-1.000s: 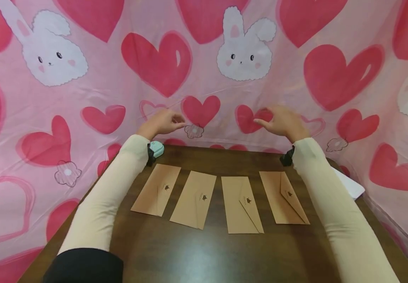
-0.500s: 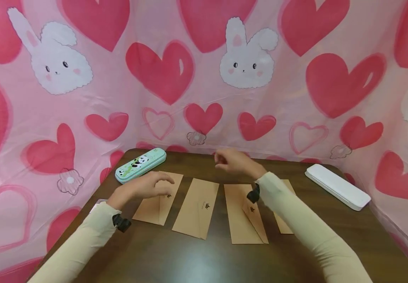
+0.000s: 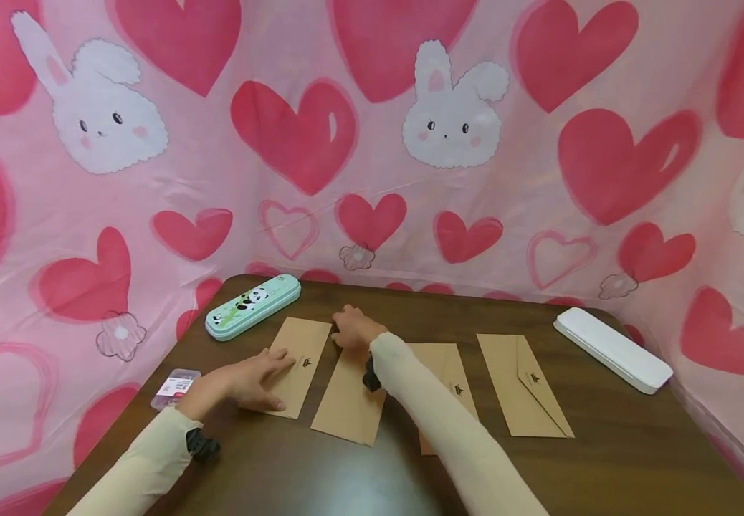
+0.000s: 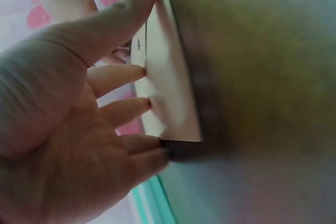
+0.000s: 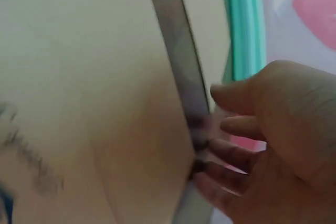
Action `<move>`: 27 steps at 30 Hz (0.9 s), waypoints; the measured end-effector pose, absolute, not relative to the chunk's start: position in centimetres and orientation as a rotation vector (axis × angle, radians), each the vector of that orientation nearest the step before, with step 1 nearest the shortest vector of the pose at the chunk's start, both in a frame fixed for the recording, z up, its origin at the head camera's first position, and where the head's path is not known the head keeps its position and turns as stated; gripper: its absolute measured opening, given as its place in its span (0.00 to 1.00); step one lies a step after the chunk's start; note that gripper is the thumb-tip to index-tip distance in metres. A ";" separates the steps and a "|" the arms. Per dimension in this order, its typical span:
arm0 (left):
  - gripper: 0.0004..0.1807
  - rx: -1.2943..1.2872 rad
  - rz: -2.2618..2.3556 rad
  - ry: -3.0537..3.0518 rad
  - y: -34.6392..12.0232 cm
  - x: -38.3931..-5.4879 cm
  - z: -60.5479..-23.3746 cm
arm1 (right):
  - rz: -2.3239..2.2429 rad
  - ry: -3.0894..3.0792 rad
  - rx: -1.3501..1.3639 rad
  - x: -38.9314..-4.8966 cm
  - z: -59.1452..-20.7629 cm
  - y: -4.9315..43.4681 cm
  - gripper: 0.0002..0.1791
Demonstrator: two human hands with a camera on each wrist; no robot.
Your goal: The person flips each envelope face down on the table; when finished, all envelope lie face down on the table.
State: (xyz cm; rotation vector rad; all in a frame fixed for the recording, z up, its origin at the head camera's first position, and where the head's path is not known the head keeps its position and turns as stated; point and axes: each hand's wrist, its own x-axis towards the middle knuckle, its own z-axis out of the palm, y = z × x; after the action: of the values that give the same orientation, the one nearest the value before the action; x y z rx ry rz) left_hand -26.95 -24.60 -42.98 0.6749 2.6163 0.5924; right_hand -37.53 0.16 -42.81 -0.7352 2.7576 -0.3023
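Left hand (image 3: 249,380) first, left of centre in the lower half of the frame: it lies spread over the leftmost envelope (image 3: 304,337), thumb well apart from the fingers, touching paper and pinching nothing that shows. And here is the right hand (image 3: 358,328), mid-frame, reaching across to the far end of the second envelope (image 3: 346,408), its fingers loosely bent, thumb apart; the right wrist view puts those fingertips right by the narrow gap between the two envelopes, though whether they touch either one I cannot tell. That gap is the tricky spot: a fingertip catching the wrong edge could, I reckon, nudge both envelopes at once or crease a corner. A heavy press from the left hand might skid its envelope over the smooth table (image 3: 617,444) or buckle the thin paper. Watch the black band (image 3: 372,374) on the right wrist, right over the second envelope; dip that wrist and it could snag the paper. Further out, the right sleeve (image 3: 436,423) crosses above the third envelope (image 3: 439,358), lower centre, and a low sweep might drag it askew. Clear box (image 3: 175,388) at lower left, just beside the left forearm: a careless pull back could knock it. The rightmost envelope (image 3: 523,387), the green case (image 3: 254,307) up and left, and the white case (image 3: 612,351) far right all look safer, being clear of both arms
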 end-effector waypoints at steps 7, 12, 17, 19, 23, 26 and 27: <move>0.48 0.676 0.653 2.648 -25.2 -26.2 -43.4 | -0.325 2.816 -0.610 -38.0 -43.2 -2.3 0.21; 0.48 0.666 0.652 2.641 -24.6 -26.2 -43.7 | -0.317 2.882 -0.583 -38.1 -43.7 -2.2 0.17; 0.49 0.681 0.652 2.622 -24.0 -26.0 -44.4 | -0.476 2.857 -0.521 -38.3 -44.2 -1.5 0.17; 0.49 0.683 0.651 2.631 -23.9 -26.0 -44.4 | -0.579 2.842 -0.537 -38.5 -44.1 -1.2 0.17; 0.54 0.648 0.636 2.620 -24.2 -26.0 -44.1 | -0.703 2.826 -0.636 -38.9 -44.2 -1.0 0.15; 0.60 0.623 0.644 2.584 -24.4 -25.9 -43.8 | -0.718 2.828 -0.712 -39.0 -44.3 -1.0 0.14; 0.61 0.623 0.646 2.574 -24.5 -25.9 -43.7 | -0.714 2.829 -0.740 -39.0 -44.3 -1.0 0.14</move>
State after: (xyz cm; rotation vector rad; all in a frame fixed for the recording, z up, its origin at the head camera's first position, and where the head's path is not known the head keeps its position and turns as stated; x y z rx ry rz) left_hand -25.87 -24.48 -43.70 0.6231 2.5744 0.6464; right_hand -38.98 -0.97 -44.26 -0.7398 2.8294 -0.7137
